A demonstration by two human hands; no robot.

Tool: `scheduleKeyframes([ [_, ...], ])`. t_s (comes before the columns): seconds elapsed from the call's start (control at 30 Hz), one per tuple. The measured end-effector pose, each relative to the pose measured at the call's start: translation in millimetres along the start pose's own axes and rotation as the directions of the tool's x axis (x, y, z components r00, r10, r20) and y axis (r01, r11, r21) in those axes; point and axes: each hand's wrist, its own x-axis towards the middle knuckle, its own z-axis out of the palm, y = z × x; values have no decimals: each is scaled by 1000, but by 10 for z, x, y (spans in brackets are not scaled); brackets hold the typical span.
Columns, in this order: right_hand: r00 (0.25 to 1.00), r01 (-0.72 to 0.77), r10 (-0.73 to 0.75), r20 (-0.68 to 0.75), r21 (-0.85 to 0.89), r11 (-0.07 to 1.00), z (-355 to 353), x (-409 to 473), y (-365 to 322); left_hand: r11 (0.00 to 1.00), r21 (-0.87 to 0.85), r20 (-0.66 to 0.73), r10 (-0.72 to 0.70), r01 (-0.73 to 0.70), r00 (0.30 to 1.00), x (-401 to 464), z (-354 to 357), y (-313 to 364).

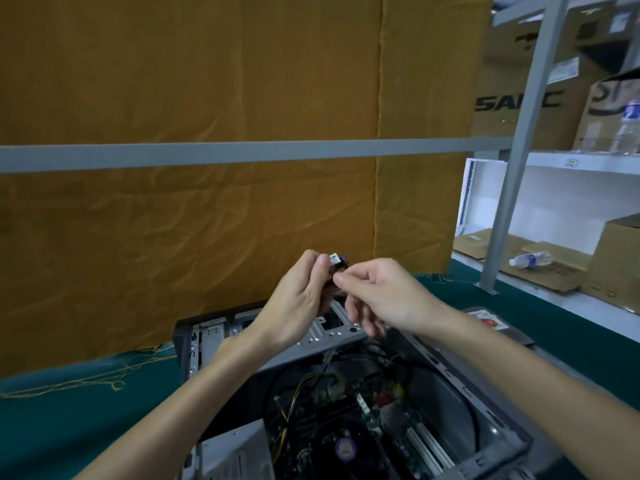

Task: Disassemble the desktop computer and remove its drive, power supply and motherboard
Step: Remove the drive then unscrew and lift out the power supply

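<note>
Writing: box point(512, 98) reads "SA…C"; plug tag unreadable.
Grip: our left hand point(298, 299) and right hand point(384, 299) pinch a plug point(337, 265).
Case point(346, 393): open, below our grip.

A wrinkled mustard-yellow cloth point(207, 98) hangs as a backdrop, crossed by a horizontal grey metal bar point(242, 152). The work table point(69, 410) wears a dark green cover with loose yellow threads along its back edge. At right, a grey and white shelving rack point(519, 150) holds cardboard boxes point(512, 109) and two plastic water bottles point(531, 259).
</note>
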Motion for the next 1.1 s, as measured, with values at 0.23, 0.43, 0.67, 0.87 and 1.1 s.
scheduleKeyframes([
  [0.23, 961, 32, -126, -246, -354, 935, -362, 154, 51, 989, -106, 74, -97, 105, 993, 200, 15, 45],
  [0.43, 994, -101, 99, -55, -41, 994, -304, 291, 300, 940, -326, 57, -90, 104, 994, 348, 4, -5],
  [0.67, 969, -155, 94, 228, 266, 951, -226, 174, 286, 737, -657, -61, -259, 156, 964, 568, -19, -61],
  [0.87, 956, -99, 25, 292, 240, 966, -181, 69, 417, 719, -679, -215, -389, 149, 896, 684, -18, -120],
  [1.1, 997, -72, 79, -12, 283, 957, -342, 104, 576, 990, 138, -50, 25, -17, 998, 495, 79, -320],
])
